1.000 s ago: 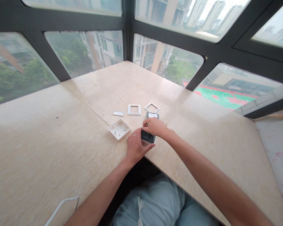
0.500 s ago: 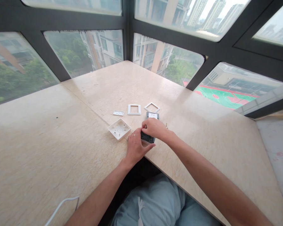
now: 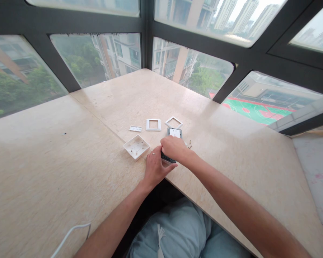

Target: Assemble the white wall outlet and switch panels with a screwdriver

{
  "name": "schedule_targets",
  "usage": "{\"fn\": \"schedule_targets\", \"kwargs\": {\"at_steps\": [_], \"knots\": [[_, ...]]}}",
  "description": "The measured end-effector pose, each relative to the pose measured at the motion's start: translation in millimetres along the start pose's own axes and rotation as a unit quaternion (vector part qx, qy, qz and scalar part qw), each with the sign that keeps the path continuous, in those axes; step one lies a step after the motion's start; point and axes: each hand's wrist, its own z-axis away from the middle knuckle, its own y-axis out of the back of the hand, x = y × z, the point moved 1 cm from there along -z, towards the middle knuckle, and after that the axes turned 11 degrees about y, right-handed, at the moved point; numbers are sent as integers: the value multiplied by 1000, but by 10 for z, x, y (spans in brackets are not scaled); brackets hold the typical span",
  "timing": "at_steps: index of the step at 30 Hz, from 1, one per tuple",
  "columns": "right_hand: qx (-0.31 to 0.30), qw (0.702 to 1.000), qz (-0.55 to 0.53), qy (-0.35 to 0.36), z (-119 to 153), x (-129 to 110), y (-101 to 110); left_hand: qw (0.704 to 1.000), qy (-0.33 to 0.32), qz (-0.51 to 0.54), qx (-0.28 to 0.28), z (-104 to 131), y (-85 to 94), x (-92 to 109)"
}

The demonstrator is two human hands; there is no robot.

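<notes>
Near the counter's front edge, my left hand (image 3: 156,167) grips a box with a dark module (image 3: 167,157) in it, thumb on the near side and fingers on the left. My right hand (image 3: 174,147) is closed over the top of this dark module, its fingertips at the far left corner; what they pinch is hidden. Just beyond my right hand lies a socket module (image 3: 174,133) with a white face and grey frame, partly covered by the hand. An open white box (image 3: 136,147) sits to the left of my hands.
Two white frames (image 3: 153,125) (image 3: 173,122) and a small white plate (image 3: 135,128) lie farther back on the stone counter (image 3: 113,107). Small screws (image 3: 190,144) are right of my right hand. A white cable (image 3: 70,233) lies front left; windows border the back.
My right hand has shifted slightly left and turned over the dark module, covering more of it. More of the screws at the right now shows. My left hand keeps its place.
</notes>
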Motion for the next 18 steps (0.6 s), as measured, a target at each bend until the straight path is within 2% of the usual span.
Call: {"fn": "schedule_targets", "kwargs": {"at_steps": [9,18], "knots": [[-22,1000,6,3,-1,-28,46,1000,9,2,4,4,-10,-7],[-20,1000,14,11,-7,13,38,1000,7,-6,1,8,-28,-21]]}}
